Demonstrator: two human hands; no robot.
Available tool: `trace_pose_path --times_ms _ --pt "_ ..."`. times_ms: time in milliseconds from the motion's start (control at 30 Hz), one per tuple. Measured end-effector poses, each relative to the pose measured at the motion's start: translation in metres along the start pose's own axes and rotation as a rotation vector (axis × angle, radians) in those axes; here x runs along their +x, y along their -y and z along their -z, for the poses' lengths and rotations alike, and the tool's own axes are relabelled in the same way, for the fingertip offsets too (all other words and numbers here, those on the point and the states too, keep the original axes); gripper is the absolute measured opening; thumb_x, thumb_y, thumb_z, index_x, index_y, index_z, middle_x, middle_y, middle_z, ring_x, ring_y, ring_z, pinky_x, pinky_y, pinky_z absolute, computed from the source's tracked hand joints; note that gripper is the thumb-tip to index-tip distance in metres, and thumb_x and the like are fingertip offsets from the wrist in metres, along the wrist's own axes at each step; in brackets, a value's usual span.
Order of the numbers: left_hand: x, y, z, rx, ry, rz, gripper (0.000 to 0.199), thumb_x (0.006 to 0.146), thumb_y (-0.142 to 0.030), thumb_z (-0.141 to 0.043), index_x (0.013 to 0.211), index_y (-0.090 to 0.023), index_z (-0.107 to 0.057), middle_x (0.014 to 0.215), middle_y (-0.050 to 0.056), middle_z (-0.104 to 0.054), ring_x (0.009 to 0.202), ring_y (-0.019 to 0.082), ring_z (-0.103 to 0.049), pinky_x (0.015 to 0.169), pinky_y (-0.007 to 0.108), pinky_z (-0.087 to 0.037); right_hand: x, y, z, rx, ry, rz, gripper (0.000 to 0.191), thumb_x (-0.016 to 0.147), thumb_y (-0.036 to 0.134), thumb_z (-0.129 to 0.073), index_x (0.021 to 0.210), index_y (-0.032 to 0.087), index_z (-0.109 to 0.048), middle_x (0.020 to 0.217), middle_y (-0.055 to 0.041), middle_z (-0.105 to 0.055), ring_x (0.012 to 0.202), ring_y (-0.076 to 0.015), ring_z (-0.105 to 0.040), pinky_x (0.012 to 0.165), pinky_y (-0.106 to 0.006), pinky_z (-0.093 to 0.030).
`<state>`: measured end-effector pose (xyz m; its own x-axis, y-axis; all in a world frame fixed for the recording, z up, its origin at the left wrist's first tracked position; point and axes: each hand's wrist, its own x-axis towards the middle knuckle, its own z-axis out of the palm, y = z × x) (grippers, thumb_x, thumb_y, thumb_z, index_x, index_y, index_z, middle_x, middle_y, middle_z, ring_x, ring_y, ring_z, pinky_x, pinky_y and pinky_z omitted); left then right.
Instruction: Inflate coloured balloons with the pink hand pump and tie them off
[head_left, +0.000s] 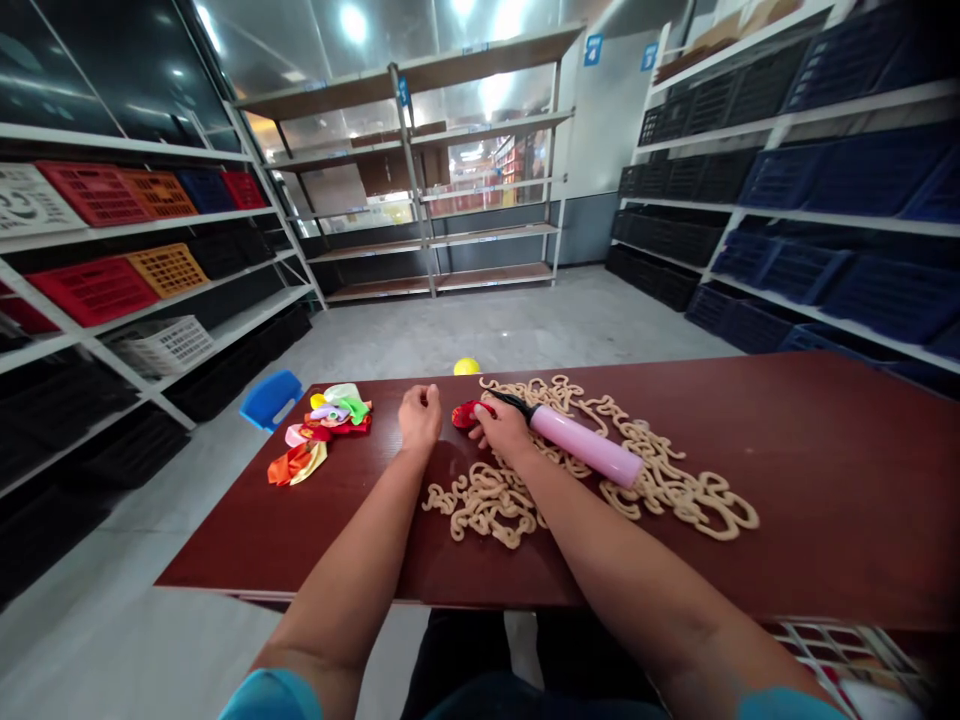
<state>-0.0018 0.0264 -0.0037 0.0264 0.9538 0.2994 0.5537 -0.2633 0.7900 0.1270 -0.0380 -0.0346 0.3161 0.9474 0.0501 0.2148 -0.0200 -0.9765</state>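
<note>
Work in hand, judged from the frame, is the handling of one red piece (464, 414), apparently a limp balloon, at the centre of the frame. The right hand (504, 428), just right of centre, pinches the piece between thumb and fingers at its right-hand end; the rest projects leftward. The left hand (421, 420) is slightly left of centre, apart from the piece. Its fingers are curled in and appear pressed together; nothing shows between them, though whether something small is hidden there cannot be told.

A pink tube (586, 446) with a black end, seemingly a hand pump, lies aslant right of centre, just beside the right hand, over tan strands (694, 490) tangled across the counter (832, 460). Whether the right hand touches the black end cannot be determined. Limp coloured pieces (330, 415) lie heaped at the left of the counter. A yellow ball (466, 367) shows at the counter's far edge, upper centre.

Assessment: the next move calls for the left fingers to part and reach the red piece's free end while the right pinch holds firm. Risk noted: the tan strands near the right wrist could snag.
</note>
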Motion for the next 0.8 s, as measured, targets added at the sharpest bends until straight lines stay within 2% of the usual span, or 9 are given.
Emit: trace_pose_path --times_ms 100,200,267,333,467,533,600,700,800 --pt "-0.018 -0.006 -0.006 -0.213 0.330 0.139 0.056 0.080 -0.058 -0.026 0.059 -0.016 -0.056 0.056 0.007 -0.058 0.051 0.014 -0.054 0.049 0.024 -0.038 -0.001 0.002 0.004 -0.169 -0.035 0.016 0.020 0.085 0.032 -0.038 0.088 0.019 -0.054 0.062 0.0015 -0.061 0.048 -0.0086 -0.054 0.046 -0.018 -0.042" --pt "-0.027 -0.007 -0.009 -0.492 0.615 0.351 0.068 0.075 -0.069 -0.018 0.065 -0.014 -0.056 0.063 0.010 -0.061 0.044 0.012 -0.052 0.039 0.022 -0.032 -0.004 0.006 0.006 -0.439 -0.119 0.172 0.020 0.085 0.026 -0.037 0.085 0.019 -0.056 0.076 -0.0012 -0.062 0.067 -0.0111 -0.056 0.064 -0.022 -0.043" --pt "-0.027 -0.007 -0.009 -0.635 0.703 0.503 0.075 0.072 -0.074 -0.013 0.068 -0.013 -0.056 0.066 0.012 -0.062 0.048 0.014 -0.055 0.040 0.022 -0.036 -0.007 0.009 0.006 -0.585 -0.129 0.320 0.021 0.085 0.022 -0.036 0.089 0.019 -0.057 0.087 -0.0037 -0.061 0.081 -0.0135 -0.054 0.075 -0.025 -0.040" --pt "-0.023 -0.005 -0.007 -0.772 0.758 0.637 0.077 0.070 -0.076 -0.013 0.070 -0.012 -0.056 0.066 0.014 -0.061 0.055 0.017 -0.058 0.047 0.026 -0.044 -0.009 0.011 0.005 -0.665 -0.047 0.466 0.023 0.085 0.019 -0.036 0.095 0.019 -0.057 0.093 -0.0053 -0.060 0.089 -0.0151 -0.052 0.082 -0.027 -0.037" --pt "-0.019 -0.004 -0.001 -1.081 0.864 0.767 0.066 0.072 -0.071 -0.029 0.075 -0.012 -0.058 0.068 0.012 -0.061 0.063 0.018 -0.059 0.061 0.032 -0.049 -0.014 0.017 0.002 -0.744 0.130 0.698 0.026 0.082 0.014 -0.042 0.103 0.017 -0.056 0.104 -0.0083 -0.058 0.102 -0.0178 -0.047 0.090 -0.032 -0.033" --pt "-0.019 -0.003 0.000 -1.180 0.881 0.781 0.055 0.075 -0.063 -0.039 0.079 -0.012 -0.058 0.071 0.010 -0.061 0.065 0.017 -0.059 0.064 0.033 -0.050 -0.016 0.020 0.002 -0.769 0.153 0.768 0.028 0.081 0.013 -0.043 0.106 0.017 -0.056 0.111 -0.0088 -0.056 0.110 -0.0190 -0.043 0.095 -0.035 -0.030" --pt "-0.018 -0.002 -0.002 -1.233 0.836 0.764 0.039 0.079 -0.049 -0.047 0.080 -0.012 -0.058 0.074 0.009 -0.062 0.066 0.016 -0.059 0.064 0.030 -0.050 -0.020 0.022 0.002 -0.779 0.155 0.811 0.028 0.081 0.015 -0.044 0.106 0.019 -0.057 0.114 -0.0074 -0.055 0.116 -0.0197 -0.039 0.097 -0.038 -0.027" --pt "-0.015 0.002 -0.010 -1.253 0.677 0.767 0.021 0.083 -0.028 -0.046 0.078 -0.011 -0.057 0.073 0.007 -0.061 0.064 0.012 -0.058 0.059 0.024 -0.049 -0.025 0.026 0.003 -0.737 0.154 0.856 0.025 0.079 0.023 -0.052 0.103 0.022 -0.058 0.114 -0.0044 -0.056 0.117 -0.0198 -0.038 0.098 -0.040 -0.026" --pt "-0.009 0.008 -0.015 -1.340 0.504 0.748 0.021 0.086 -0.019 -0.039 0.077 -0.013 -0.056 0.070 0.005 -0.059 0.058 0.009 -0.055 0.052 0.019 -0.046 -0.026 0.034 0.008 -0.674 0.083 0.826 0.021 0.081 0.027 -0.049 0.098 0.023 -0.060 0.108 -0.0027 -0.059 0.110 -0.0175 -0.045 0.097 -0.037 -0.029"
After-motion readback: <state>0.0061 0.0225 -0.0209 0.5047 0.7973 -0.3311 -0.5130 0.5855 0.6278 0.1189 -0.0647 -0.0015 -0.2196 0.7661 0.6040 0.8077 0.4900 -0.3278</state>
